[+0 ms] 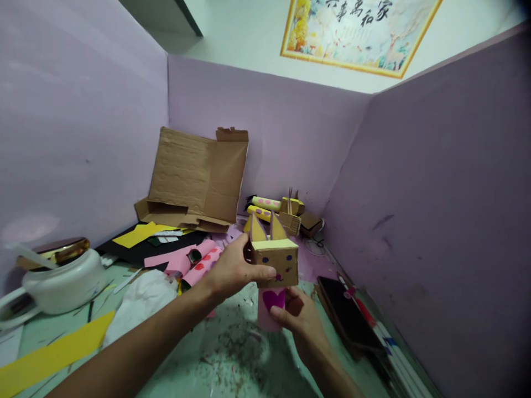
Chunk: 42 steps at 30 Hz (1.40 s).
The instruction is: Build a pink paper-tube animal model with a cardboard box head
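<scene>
A small cardboard box head [277, 260] with pointed yellow ears, blue dot eyes and a small pink mark stands upright in the middle. My left hand [236, 265] is closed on its left side, thumb across the front. Directly below the head is a pink paper tube [269, 310] bearing a magenta heart. Around the tube's right side, my right hand [298, 312] is closed, its thumb on the heart. The head meets the top of the tube; whether they are joined cannot be seen.
Behind stand an opened cardboard box [199, 177] and other paper figures [267, 210]. Left are a white mug [66, 282], crumpled tissue [145, 298], yellow strip [58, 351] and pink rolls [203, 265]. A black phone [348, 315] and markers [398, 354] lie right, beside the purple wall [435, 210].
</scene>
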Each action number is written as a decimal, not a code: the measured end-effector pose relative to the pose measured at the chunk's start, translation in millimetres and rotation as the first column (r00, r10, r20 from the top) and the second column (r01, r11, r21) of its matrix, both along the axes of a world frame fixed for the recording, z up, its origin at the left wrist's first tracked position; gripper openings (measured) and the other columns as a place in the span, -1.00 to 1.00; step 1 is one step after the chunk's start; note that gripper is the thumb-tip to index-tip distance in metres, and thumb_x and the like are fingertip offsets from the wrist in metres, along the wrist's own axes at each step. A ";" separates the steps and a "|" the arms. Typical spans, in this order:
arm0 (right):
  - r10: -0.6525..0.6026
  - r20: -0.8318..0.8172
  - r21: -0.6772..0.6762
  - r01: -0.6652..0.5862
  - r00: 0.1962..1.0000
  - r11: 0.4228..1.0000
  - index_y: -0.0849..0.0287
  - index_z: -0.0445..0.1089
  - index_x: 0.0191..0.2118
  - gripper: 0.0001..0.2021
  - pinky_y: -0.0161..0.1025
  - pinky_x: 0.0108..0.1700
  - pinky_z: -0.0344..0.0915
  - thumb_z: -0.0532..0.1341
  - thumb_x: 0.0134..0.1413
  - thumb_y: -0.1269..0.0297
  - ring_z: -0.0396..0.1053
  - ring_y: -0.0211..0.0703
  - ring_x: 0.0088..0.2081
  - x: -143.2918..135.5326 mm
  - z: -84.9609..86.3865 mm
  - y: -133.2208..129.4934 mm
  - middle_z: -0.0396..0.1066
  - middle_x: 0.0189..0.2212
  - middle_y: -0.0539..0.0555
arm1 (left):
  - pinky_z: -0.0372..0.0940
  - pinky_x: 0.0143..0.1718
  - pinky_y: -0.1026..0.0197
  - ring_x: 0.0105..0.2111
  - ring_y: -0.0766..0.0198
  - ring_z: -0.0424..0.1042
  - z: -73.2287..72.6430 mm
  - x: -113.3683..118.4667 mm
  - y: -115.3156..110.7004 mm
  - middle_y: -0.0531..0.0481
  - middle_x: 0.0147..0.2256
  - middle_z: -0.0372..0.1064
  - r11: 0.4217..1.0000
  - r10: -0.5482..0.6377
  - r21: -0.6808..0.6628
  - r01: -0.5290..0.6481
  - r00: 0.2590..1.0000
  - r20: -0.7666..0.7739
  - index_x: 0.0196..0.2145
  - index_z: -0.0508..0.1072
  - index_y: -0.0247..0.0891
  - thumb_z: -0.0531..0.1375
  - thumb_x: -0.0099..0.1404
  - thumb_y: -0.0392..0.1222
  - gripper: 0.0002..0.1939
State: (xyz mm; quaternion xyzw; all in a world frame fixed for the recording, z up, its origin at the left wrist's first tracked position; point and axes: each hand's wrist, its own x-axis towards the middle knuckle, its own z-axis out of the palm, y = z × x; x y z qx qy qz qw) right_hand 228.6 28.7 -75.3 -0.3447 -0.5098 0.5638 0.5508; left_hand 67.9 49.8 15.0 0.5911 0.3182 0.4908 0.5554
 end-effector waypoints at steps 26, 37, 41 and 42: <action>-0.001 0.353 0.003 0.000 0.936 1.000 0.14 0.45 -0.31 -0.67 -0.11 -0.27 0.36 0.32 -0.39 0.40 0.45 0.01 -0.29 4.6 -10.2 21.0 0.52 -0.29 0.08 | 0.22 -0.08 -0.02 -0.08 -0.03 0.34 -44.5 -9.0 30.6 -0.17 -0.06 0.34 0.982 0.008 0.165 0.090 0.859 -0.512 0.01 0.23 -0.34 0.38 -0.17 -0.23 -0.24; 0.038 0.142 0.131 -0.057 0.989 0.990 0.03 0.15 0.15 -0.12 0.10 0.19 0.02 0.47 -0.41 0.20 0.00 0.13 0.23 40.7 11.6 20.7 0.08 0.22 0.18 | 0.22 -0.09 0.05 -0.10 0.04 0.34 -37.3 -7.0 23.7 -0.15 -0.07 0.35 0.969 0.018 0.220 0.112 0.855 -0.518 0.00 0.25 -0.38 0.38 -0.14 -0.23 -0.27; 0.071 0.146 0.093 -0.085 0.987 0.992 0.09 0.18 0.14 -0.15 0.14 0.18 0.06 0.46 -0.39 0.21 0.14 0.18 0.16 24.3 10.2 25.1 0.17 0.17 0.21 | 0.21 -0.06 0.01 -0.07 0.00 0.33 -37.7 -6.1 26.7 -0.15 -0.06 0.35 0.965 0.024 0.235 0.118 0.850 -0.527 0.03 0.24 -0.36 0.38 -0.13 -0.21 -0.25; 0.066 0.144 0.091 -0.079 0.987 0.993 0.10 0.19 0.13 -0.17 0.14 0.17 0.08 0.46 -0.39 0.22 0.16 0.17 0.15 23.2 9.6 25.9 0.20 0.15 0.21 | 0.20 -0.04 0.00 -0.05 0.00 0.32 -38.9 -7.0 27.2 -0.15 -0.03 0.33 0.963 0.012 0.237 0.129 0.858 -0.513 0.06 0.22 -0.34 0.37 -0.11 -0.19 -0.23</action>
